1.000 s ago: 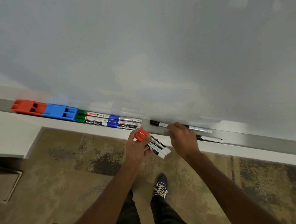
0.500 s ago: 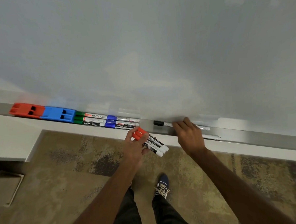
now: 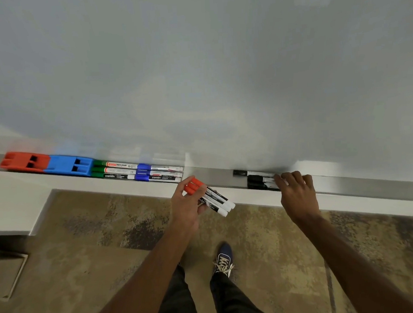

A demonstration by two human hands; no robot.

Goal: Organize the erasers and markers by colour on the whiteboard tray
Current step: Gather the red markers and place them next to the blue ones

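L hand (image 3: 187, 205) gripping red markers (image 3: 203, 192), R hand (image 3: 296, 192) touching black markers (image 3: 258, 181)

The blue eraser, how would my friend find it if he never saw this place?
Look along the metal tray under the whiteboard, toward its left end. Two chunky erasers sit there touching: the red eraser is at the very end, and the blue eraser comes next, just before the green markers. It is the only blue block.

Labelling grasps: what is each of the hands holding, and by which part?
Left hand: red-capped markers, gripped around the barrels just below the caps. Right hand: fingertips on the black markers in the tray; a closed grip cannot be told.
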